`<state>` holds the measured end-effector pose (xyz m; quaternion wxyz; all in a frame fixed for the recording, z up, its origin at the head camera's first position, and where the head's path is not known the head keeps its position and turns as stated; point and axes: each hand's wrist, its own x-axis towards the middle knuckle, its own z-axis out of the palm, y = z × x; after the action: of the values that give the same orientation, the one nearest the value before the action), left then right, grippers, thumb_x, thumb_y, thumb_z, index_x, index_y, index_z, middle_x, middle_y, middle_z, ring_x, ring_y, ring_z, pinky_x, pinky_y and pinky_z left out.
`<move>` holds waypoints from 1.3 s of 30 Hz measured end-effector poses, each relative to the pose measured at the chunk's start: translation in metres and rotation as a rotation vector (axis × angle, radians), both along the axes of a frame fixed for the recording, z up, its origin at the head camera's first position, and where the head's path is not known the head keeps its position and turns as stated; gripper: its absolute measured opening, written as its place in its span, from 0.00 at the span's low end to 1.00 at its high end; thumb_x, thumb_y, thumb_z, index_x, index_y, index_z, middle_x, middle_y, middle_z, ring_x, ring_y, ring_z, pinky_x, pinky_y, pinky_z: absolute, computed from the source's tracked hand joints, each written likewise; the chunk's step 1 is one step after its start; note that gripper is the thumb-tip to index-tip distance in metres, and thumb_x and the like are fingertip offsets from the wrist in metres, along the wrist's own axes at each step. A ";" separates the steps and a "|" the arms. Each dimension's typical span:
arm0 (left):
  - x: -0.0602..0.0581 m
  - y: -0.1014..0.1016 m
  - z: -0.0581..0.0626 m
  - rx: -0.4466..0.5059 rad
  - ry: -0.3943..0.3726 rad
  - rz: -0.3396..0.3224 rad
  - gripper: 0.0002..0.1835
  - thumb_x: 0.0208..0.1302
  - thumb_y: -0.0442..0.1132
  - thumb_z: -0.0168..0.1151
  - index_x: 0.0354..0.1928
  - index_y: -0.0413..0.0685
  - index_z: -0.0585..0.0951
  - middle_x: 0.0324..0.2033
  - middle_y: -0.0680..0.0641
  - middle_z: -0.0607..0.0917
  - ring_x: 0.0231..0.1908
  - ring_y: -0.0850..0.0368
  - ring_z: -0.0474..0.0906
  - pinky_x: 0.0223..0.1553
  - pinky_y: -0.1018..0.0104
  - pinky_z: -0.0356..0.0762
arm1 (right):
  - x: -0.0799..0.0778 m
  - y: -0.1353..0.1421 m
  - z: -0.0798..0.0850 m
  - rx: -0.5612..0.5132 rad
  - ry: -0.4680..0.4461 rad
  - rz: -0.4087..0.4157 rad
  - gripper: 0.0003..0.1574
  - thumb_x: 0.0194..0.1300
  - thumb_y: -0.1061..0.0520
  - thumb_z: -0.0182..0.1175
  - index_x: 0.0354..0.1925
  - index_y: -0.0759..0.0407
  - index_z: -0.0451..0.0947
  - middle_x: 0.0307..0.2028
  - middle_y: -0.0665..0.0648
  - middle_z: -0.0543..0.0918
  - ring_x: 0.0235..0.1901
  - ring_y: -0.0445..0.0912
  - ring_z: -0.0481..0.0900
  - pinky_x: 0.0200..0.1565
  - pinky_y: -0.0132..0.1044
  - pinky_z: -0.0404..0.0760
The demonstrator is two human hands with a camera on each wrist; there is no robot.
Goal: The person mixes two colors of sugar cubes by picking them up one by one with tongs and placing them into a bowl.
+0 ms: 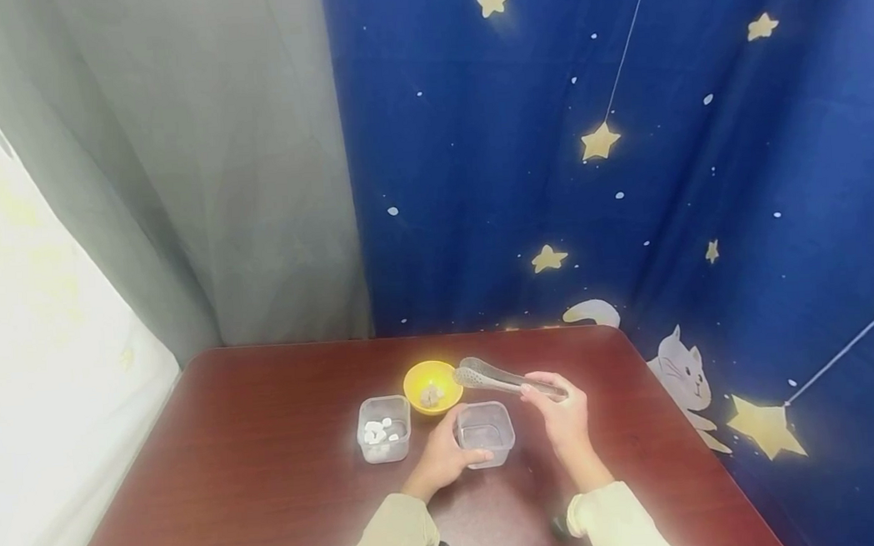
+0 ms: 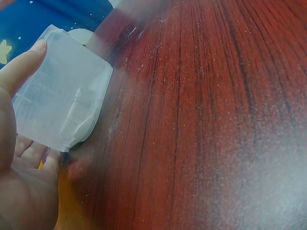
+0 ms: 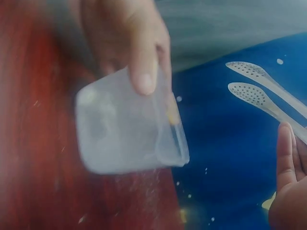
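My left hand [image 1: 445, 452] grips a clear square plastic container [image 1: 495, 438] by its left side, thumb along the near wall. Nothing shows inside that container. In my right hand [image 1: 563, 409] is a pair of metal tongs [image 1: 503, 378], held by the handle end. Their perforated tips [image 3: 250, 93] stand apart with nothing between them and point left, toward a yellow bowl [image 1: 411, 385]. Pale lumps [image 1: 431, 395] lie in the bowl. Left of my left hand stands a second clear container [image 1: 366, 407] with several white pieces [image 1: 376, 432] in it.
Everything stands on a dark red wood-grain table [image 1: 270, 484]. Behind its far edge hang a grey curtain [image 1: 252, 192] and a blue curtain [image 1: 476, 179] with stars. Bright white fabric [image 1: 52, 372] hangs along the left side.
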<state>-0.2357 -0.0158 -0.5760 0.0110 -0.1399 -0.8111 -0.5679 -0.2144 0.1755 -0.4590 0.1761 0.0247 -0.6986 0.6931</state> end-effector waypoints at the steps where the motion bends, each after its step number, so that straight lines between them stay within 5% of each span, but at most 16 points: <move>1: 0.000 0.000 0.000 0.002 0.000 0.000 0.46 0.42 0.45 0.80 0.65 0.46 0.69 0.52 0.43 0.80 0.51 0.46 0.76 0.56 0.48 0.70 | 0.001 0.002 -0.001 0.008 -0.008 0.005 0.15 0.57 0.68 0.68 0.43 0.74 0.81 0.28 0.56 0.87 0.30 0.54 0.86 0.35 0.37 0.84; 14: -0.001 -0.001 0.002 -0.019 -0.001 0.019 0.47 0.41 0.46 0.81 0.66 0.47 0.68 0.54 0.45 0.79 0.51 0.47 0.76 0.55 0.49 0.71 | -0.009 0.034 -0.037 0.133 -0.112 0.096 0.15 0.54 0.66 0.71 0.42 0.71 0.83 0.29 0.59 0.87 0.28 0.52 0.86 0.32 0.37 0.84; 22: -0.001 -0.002 0.001 0.014 0.000 -0.003 0.43 0.41 0.44 0.81 0.63 0.52 0.71 0.48 0.52 0.81 0.46 0.53 0.77 0.52 0.50 0.73 | -0.020 0.043 -0.038 0.313 -0.197 0.198 0.17 0.53 0.61 0.72 0.41 0.68 0.83 0.30 0.58 0.86 0.29 0.53 0.85 0.33 0.39 0.83; 28: -0.001 -0.001 -0.001 0.006 0.000 -0.002 0.44 0.41 0.45 0.81 0.64 0.50 0.71 0.50 0.50 0.81 0.50 0.52 0.77 0.55 0.49 0.71 | -0.028 0.045 -0.034 0.465 -0.220 0.278 0.18 0.51 0.58 0.74 0.41 0.62 0.84 0.32 0.56 0.86 0.31 0.51 0.84 0.37 0.50 0.83; 35: -0.001 -0.001 0.000 0.027 -0.010 -0.018 0.45 0.43 0.45 0.80 0.64 0.46 0.70 0.52 0.45 0.81 0.49 0.48 0.77 0.54 0.48 0.72 | -0.031 0.041 -0.039 0.527 -0.183 0.436 0.19 0.53 0.62 0.72 0.45 0.65 0.82 0.39 0.63 0.85 0.36 0.50 0.84 0.38 0.39 0.82; 39: 0.000 -0.001 0.001 0.037 -0.011 -0.025 0.45 0.43 0.45 0.80 0.65 0.46 0.70 0.52 0.44 0.81 0.49 0.48 0.77 0.54 0.48 0.72 | -0.029 0.038 -0.043 0.538 -0.164 0.428 0.18 0.54 0.63 0.71 0.45 0.65 0.82 0.39 0.63 0.86 0.36 0.51 0.84 0.37 0.37 0.82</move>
<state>-0.2354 -0.0166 -0.5745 0.0019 -0.1467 -0.7987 -0.5835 -0.2434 0.2130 -0.5018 -0.0427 0.1602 -0.8469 0.5052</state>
